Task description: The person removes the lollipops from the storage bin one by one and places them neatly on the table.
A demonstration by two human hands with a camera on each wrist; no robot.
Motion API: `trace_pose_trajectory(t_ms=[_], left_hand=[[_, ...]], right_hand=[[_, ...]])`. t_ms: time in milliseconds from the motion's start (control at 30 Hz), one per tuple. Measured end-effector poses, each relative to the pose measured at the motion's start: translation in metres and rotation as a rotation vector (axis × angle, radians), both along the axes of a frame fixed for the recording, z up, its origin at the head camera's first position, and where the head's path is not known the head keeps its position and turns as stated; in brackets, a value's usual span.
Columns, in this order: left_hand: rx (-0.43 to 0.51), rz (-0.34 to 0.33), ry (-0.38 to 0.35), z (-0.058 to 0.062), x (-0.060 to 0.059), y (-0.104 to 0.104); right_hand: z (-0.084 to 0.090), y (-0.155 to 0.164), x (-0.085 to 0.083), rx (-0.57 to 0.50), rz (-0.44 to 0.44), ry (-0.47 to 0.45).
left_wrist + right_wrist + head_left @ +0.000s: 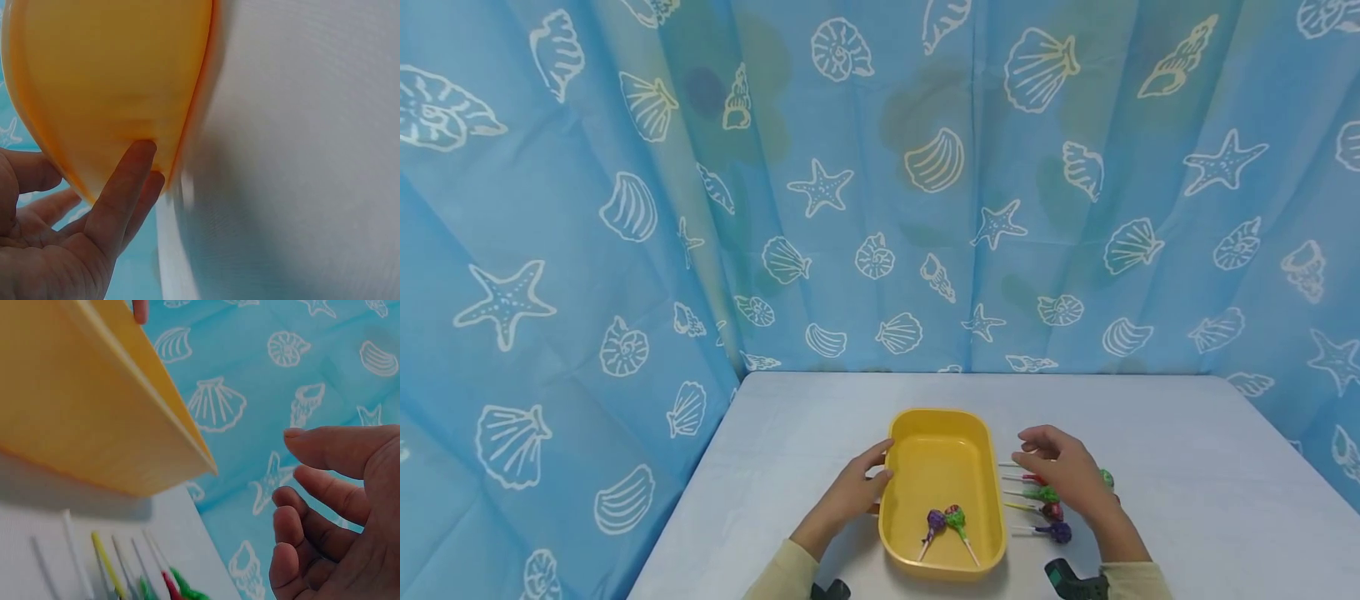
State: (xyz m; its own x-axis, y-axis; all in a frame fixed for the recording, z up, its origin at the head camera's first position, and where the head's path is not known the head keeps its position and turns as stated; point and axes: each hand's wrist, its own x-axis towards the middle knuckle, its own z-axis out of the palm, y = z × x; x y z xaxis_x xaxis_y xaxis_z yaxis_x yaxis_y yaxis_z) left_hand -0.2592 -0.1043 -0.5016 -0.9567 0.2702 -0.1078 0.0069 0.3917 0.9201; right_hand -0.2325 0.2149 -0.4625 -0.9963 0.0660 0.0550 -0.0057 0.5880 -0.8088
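Observation:
A yellow tray (936, 467) stands upright on the table, with a purple lollipop (935, 522) and a green lollipop (956, 517) lying at its near end. My left hand (855, 485) touches the tray's left side; in the left wrist view its extended fingers (122, 194) rest against the outer wall. To the right of the tray, several lollipops lie in a column, sticks pointing left, among them a purple one (1060, 532) and a dark red one (1054, 512). Above the far end of that column hovers my right hand (1067, 471), fingers loosely bent and holding nothing, partly hiding some lollipops.
A white cloth-covered table (1210, 500) extends on both sides of the tray. Behind and to the left hangs a blue curtain (865, 150) printed with shells and starfish. Dark wrist devices (1078, 582) show beneath the forearms.

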Motion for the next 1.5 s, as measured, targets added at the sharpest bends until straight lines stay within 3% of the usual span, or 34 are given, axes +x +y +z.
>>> trace_pose_trajectory(t_ms=[933,1267,1500], left_hand=[[0.008,-0.013,0.009,0.003,0.001,-0.001],[0.002,-0.022,0.008,0.003,0.001,-0.001],[0.001,-0.016,-0.001,0.002,0.0,0.0]], right_hand=[[0.015,-0.065,-0.026,0.014,0.229,0.041],[0.017,-0.077,-0.036,0.034,0.411,-0.015],[0.015,-0.082,-0.038,0.093,0.608,-0.13]])
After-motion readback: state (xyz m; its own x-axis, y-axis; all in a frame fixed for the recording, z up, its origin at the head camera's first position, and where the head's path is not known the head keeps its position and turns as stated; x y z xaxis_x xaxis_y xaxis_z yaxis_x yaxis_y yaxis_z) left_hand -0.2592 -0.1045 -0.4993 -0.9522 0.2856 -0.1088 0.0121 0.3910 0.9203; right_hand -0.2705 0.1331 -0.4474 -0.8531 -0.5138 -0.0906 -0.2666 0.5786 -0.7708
